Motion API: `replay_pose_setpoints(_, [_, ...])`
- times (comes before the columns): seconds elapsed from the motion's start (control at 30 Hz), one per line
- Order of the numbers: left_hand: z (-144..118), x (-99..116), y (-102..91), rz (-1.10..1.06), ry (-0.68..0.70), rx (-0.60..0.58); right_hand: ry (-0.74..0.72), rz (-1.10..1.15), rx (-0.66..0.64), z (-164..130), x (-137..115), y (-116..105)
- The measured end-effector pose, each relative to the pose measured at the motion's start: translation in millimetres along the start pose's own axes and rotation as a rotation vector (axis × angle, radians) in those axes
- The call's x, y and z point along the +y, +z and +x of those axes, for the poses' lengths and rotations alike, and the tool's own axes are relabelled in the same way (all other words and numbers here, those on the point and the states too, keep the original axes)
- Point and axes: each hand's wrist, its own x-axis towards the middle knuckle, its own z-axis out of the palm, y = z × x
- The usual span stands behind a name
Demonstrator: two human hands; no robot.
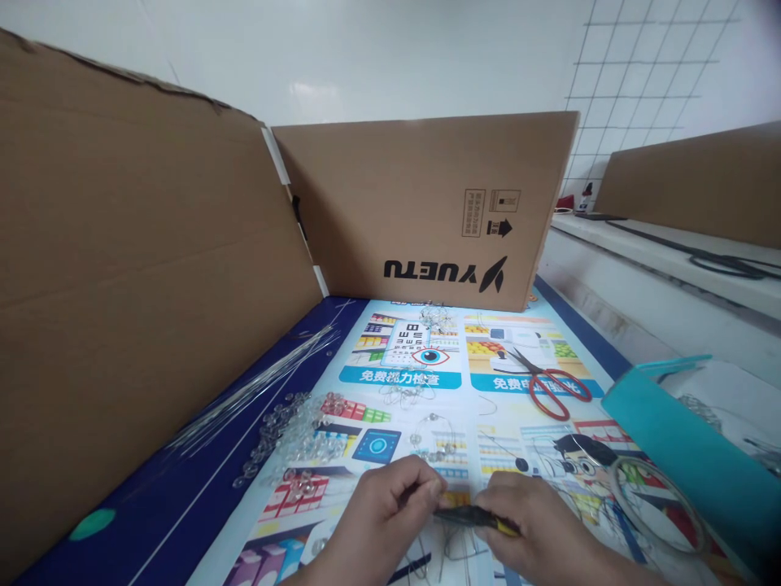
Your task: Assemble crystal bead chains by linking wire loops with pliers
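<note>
Cool indoor light, fairly bright and even; source out of view. Pale glare patch on white wall. Soft shadow down left side of back cardboard panel. Overall softness: clear beads blend into printed table, dark pliers lose detail. Wide-angle stretch toward edges; upper right corner darkened, blurred.

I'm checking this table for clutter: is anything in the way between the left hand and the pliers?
Nothing visible: the left hand is right by the tip of the pliers, held in the right hand. A fine wire between them would be too thin to make out.
</note>
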Motion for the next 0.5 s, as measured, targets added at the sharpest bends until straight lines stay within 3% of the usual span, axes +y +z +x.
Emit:
replay_pose_setpoints(0.23, [8.0,3.4,-14.5,0.182,0.064,0.028,-0.006,-0.064,0.067,-2.3,6.0,8.9])
replay_pose_setpoints(0.37, [13.6,-7.0,-14.6,-0.005,-0.13,0.047,-0.081,-0.11,0.259,-1.6,7.3,8.2])
replay_pose_setpoints(0.5, [18.0,-19.8,-6.5,-0.207,-0.311,0.054,-0.323,-0.262,0.529,-1.2,3.7,3.5])
